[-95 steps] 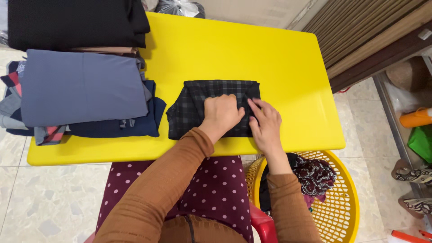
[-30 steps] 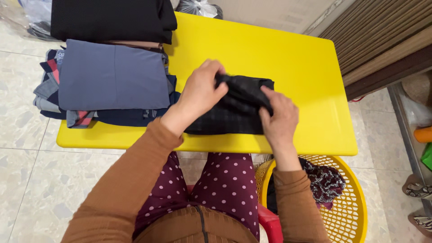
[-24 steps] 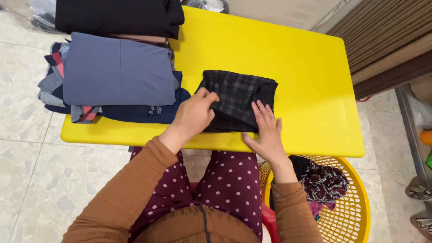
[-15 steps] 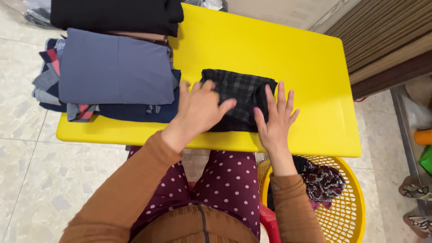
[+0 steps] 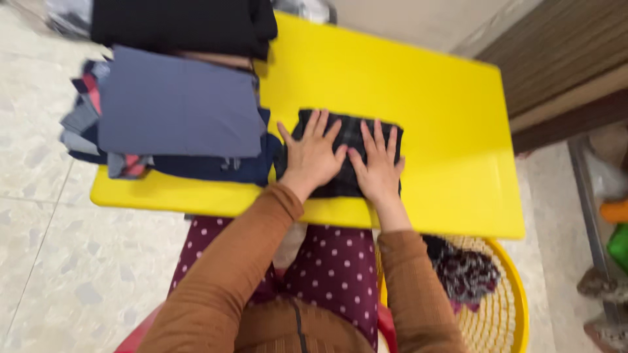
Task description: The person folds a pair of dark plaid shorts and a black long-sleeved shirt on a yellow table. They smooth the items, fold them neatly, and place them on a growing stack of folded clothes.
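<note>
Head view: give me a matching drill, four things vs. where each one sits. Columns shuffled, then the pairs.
Things:
1. dark checked garment
2. grey-blue folded cloth
3. yellow basket
4. black folded cloth

Places:
A. on the floor, at the table's near right corner
B. far left end of the yellow table, beyond the stack
C. flat under the left hand and right hand
D. on top of the stack, left of the hands

Pairs: 1-C, 2-D, 3-A, 4-B
</note>
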